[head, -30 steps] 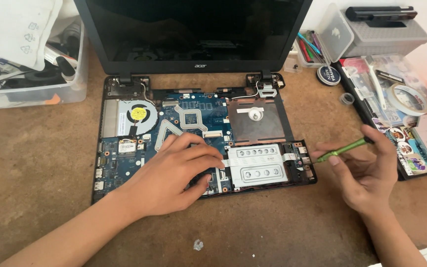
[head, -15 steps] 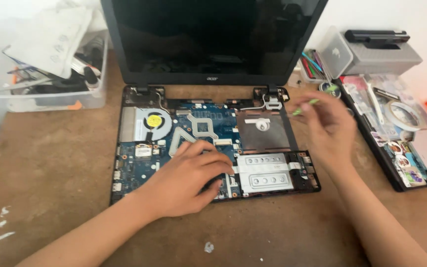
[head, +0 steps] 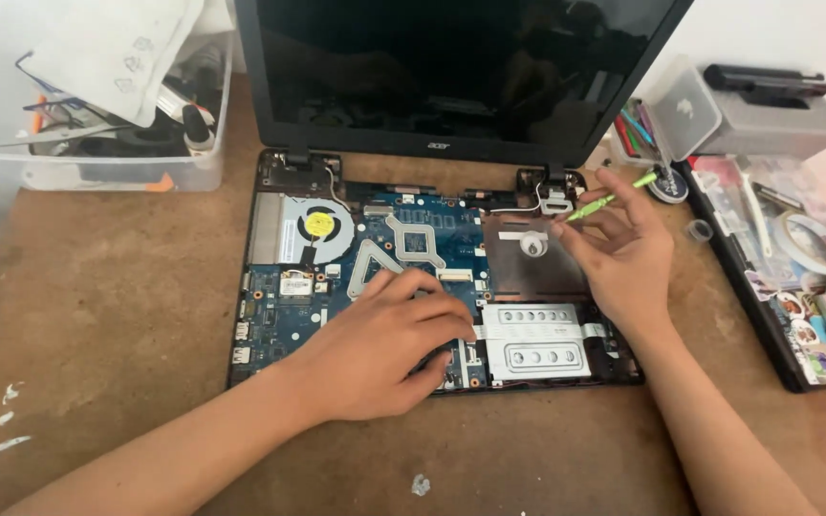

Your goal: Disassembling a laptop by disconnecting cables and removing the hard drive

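Note:
An opened laptop point(head: 270, 315) lies on the brown table with its blue motherboard point(head: 413, 239), cooling fan point(head: 317, 229) and silver drive bracket point(head: 537, 339) exposed; its dark screen point(head: 451, 67) stands upright behind. My left hand point(head: 389, 344) rests flat on the lower middle of the motherboard, fingers curled over the board. My right hand point(head: 623, 253) hovers over the laptop's right side near the hinge and pinches a thin green screwdriver point(head: 614, 196), whose tip points left toward the right hinge point(head: 554, 196).
A clear plastic bin point(head: 117, 162) of cables and papers sits at the back left. At the right lie a black tray point(head: 786, 287) with stickers and tape, a grey box point(head: 767, 115), a small round tin point(head: 666, 183) and coloured pens point(head: 635, 129).
My right hand has carried the green screwdriver from the table right of the laptop up and left to the right hinge area. My left hand has stayed on the motherboard.

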